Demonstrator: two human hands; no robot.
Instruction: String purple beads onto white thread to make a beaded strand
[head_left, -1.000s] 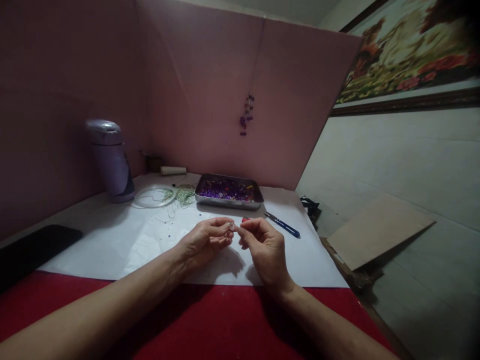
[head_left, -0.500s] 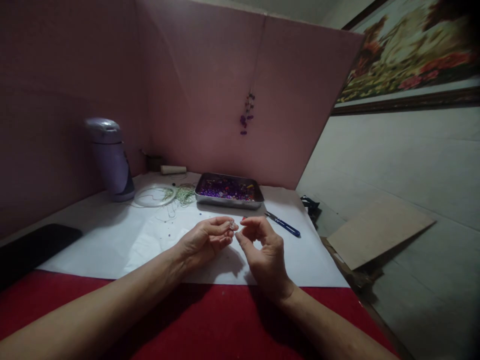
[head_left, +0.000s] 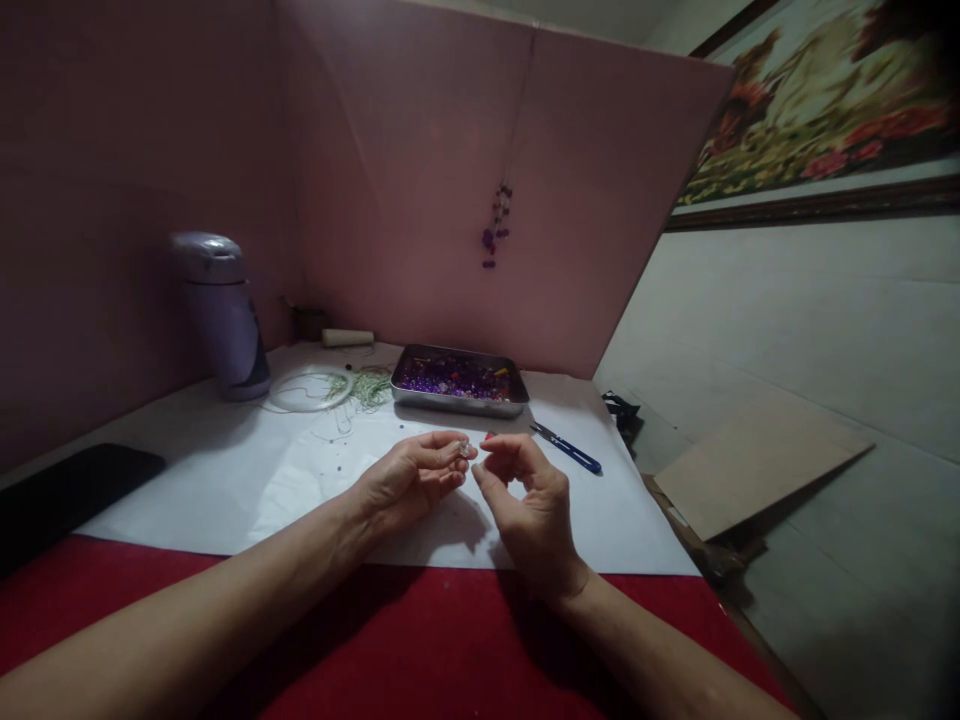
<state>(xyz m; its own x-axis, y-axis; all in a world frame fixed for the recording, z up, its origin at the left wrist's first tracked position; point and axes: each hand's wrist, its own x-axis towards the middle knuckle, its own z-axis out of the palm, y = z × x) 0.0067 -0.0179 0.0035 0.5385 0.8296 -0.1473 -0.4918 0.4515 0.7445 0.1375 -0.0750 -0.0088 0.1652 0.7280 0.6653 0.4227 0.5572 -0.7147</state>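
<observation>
My left hand [head_left: 411,482] pinches a small clear bead [head_left: 465,449] between thumb and fingertips. Just to its right, my right hand [head_left: 529,500] has its thumb and index finger curled close together, and whatever they hold is too small to make out. A bit of red [head_left: 489,436] shows behind the right fingertips. Beyond both hands is a metal tray [head_left: 459,405] of purple beads with some red and yellow pieces. Blue thread snips [head_left: 567,448] lie to the right of the tray.
A purple bottle [head_left: 225,330] stands back left, beside a clear ring [head_left: 281,402] and tangled green thread [head_left: 369,388]. A dark phone-like object [head_left: 90,490] lies at left. Beaded strands [head_left: 495,228] hang on the pink board [head_left: 405,150]. White paper [head_left: 202,480] covers the red cloth [head_left: 435,640].
</observation>
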